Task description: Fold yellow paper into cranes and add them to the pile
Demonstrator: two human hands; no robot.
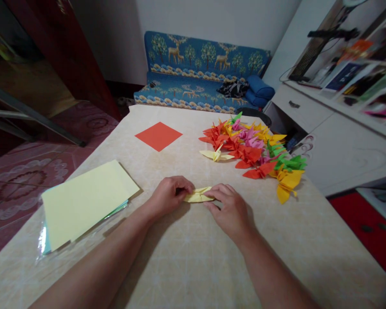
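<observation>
A small folded piece of pale yellow paper [198, 196] lies on the beige table [186, 262] in front of me. My left hand [170, 195] pinches its left end with curled fingers. Pressing on its right end is my right hand [229, 210], fingers bent over the fold. A finished pale yellow paper crane [216, 155] sits a little further back. Behind it spreads a heap of several paper cranes [255, 150] in orange, red, pink, green and yellow.
A stack of paper sheets with a pale yellow one on top [83, 201] lies at the left in a clear wrapper. One red-orange square sheet [158, 135] lies further back. A blue patterned sofa [199, 73] stands behind the table and white cabinets [337, 137] at the right.
</observation>
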